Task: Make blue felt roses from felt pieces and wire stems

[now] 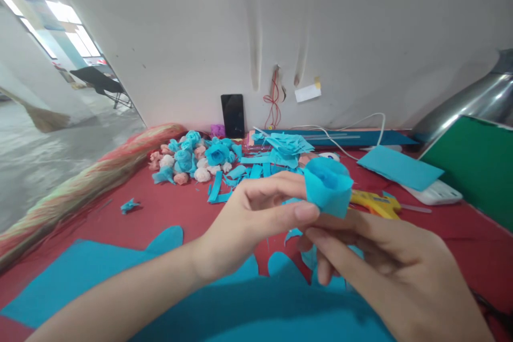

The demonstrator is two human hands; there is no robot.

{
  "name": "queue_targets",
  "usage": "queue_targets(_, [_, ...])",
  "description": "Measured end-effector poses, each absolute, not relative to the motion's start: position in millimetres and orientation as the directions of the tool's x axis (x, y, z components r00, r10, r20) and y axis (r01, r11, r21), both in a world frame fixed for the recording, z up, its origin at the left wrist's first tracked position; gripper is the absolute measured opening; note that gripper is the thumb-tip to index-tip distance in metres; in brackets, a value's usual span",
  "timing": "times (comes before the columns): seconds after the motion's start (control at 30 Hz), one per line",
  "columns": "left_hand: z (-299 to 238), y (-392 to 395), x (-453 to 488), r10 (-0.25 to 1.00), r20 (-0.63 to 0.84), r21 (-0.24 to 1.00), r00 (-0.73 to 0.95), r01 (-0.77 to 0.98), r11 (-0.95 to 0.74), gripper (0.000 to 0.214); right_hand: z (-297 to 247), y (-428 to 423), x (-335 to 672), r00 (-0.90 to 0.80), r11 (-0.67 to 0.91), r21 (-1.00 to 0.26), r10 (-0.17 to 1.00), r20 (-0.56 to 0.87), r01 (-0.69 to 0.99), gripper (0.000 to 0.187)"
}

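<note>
A blue paper flower point(329, 187), rolled into a cup with a hollow centre, is held upright between my two hands. My left hand point(256, 203) pinches its side with thumb and fingers. Just below, my right hand point(368, 251) grips the base between thumb and fingers, hiding the lower end. Under my hands lies a large blue sheet point(240, 310) with rounded, petal-like cut edges. Blue paper strips and scraps point(256, 171) are scattered behind the flower. A yellow glue gun point(377, 203) lies beyond my right hand, partly covered by it.
Blue, pink and white paper flowers point(188, 157) are heaped at the back left. A black phone point(233, 116) leans on the white panel point(180, 53). Folded blue paper point(401, 165) rests on a white device at right, near a green board point(476, 171). A braided bundle point(104, 176) borders the left.
</note>
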State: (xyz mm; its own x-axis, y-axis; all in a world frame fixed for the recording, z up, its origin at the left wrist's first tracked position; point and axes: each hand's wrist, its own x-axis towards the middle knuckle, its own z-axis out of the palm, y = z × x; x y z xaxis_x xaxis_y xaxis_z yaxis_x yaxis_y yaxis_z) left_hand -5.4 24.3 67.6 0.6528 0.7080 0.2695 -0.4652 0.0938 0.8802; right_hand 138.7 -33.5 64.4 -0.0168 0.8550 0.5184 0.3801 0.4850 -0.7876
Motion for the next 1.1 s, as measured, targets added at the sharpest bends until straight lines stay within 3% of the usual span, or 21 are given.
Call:
queue_targets(0.17, [65.9, 21.9, -4.8, 0.610, 0.266, 0.829, 0.747, -0.500, 0.250, 0.006, 60.1, -32.6, 138.2, -0.018, 0.485, -0.775, 0.852, 0.523, 0.405, 0.019])
queue_targets(0.4, [65.0, 23.3, -2.5, 0.598, 0.227, 0.807, 0.769, -0.492, 0.326, 0.009, 63.4, -37.9, 137.9, -0.031, 0.504, -0.726, 0.830, 0.557, 0.468, 0.016])
queue_targets(0.77, [62.5, 24.0, -2.5, 0.612, 0.234, 0.836, 0.755, -0.478, 0.270, 0.011, 63.4, -38.4, 138.4, -0.052, 0.527, -0.645, 0.794, 0.605, 0.553, 0.012])
queue_targets(1.1, [63.5, 21.0, -2.7, 0.604, 0.193, 0.841, 0.773, -0.447, 0.304, 0.016, 65.8, -39.5, 137.2, -0.045, 0.513, -0.646, 0.801, 0.597, 0.565, 0.010])
